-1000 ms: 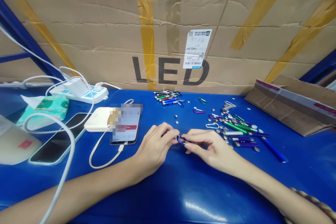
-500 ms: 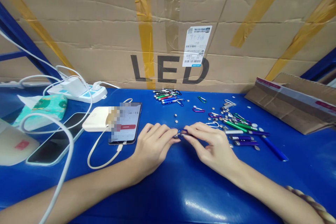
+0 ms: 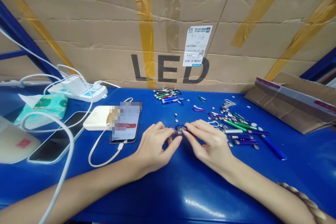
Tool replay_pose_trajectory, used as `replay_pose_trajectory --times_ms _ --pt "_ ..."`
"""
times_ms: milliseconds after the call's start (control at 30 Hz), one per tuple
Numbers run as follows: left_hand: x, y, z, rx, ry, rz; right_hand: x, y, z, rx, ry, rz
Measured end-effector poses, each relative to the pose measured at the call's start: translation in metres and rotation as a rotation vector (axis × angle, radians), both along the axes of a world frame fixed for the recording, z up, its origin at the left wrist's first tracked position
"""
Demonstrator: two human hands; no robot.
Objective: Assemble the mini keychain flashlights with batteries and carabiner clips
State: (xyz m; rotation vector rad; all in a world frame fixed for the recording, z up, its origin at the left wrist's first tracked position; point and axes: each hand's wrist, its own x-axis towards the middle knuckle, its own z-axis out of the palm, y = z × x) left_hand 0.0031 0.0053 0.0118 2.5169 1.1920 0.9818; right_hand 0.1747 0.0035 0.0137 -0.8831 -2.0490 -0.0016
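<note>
In the middle of the blue tabletop, my two hands meet around a blue carabiner [image 3: 180, 126] with a small round metal piece [image 3: 179, 132] at its near side. My right hand [image 3: 210, 139] pinches the carabiner's right end between thumb and fingers. My left hand [image 3: 156, 143] has its fingers curled at the left end, the index fingertip by the metal piece and the thumb held apart below it. What lies under the left fingers is mostly hidden. Just beyond the hands are two small button cells [image 3: 176, 114].
Finished-looking mini flashlights [image 3: 169, 97] lie bunched at the back. Loose tubes, carabiners and metal bits [image 3: 237, 122] spread at right beside an open carton [image 3: 288, 108]. Left are a phone [image 3: 126, 126], power bank [image 3: 96, 117], second phone [image 3: 59, 138], power strip [image 3: 98, 92] and looping cable [image 3: 68, 140].
My left thumb has come away from the metal piece and now points below it. The metal piece has turned so its round end faces me. The right hand keeps its pinch.
</note>
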Motion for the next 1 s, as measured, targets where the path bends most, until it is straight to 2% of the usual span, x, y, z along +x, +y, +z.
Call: replay_pose_trajectory --times_ms 133,233,367,500,633,867,1000 --pt "-0.002 0.005 0.002 -0.234 -0.094 -0.047 0.002 0.001 -0.001 0.119 -0.116 -0.009" --pt "-0.001 0.008 0.003 -0.347 -0.131 -0.064 0.003 0.003 -0.003 0.149 -0.228 -0.036" --pt "-0.001 0.010 0.002 -0.374 -0.122 -0.046 0.007 0.008 -0.004 0.056 -0.298 -0.022" --pt "-0.003 0.010 -0.001 -0.413 -0.176 -0.046 0.011 0.013 -0.004 -0.060 -0.194 0.054" --pt "-0.003 0.009 -0.002 -0.375 -0.165 -0.039 0.013 0.015 -0.004 -0.092 -0.208 0.088" --pt "-0.002 0.010 -0.003 -0.221 -0.073 -0.037 0.014 0.013 0.000 0.125 -0.461 0.001" --pt "-0.003 0.009 -0.004 -0.137 -0.039 -0.066 0.012 0.012 0.000 0.175 -0.444 0.045"
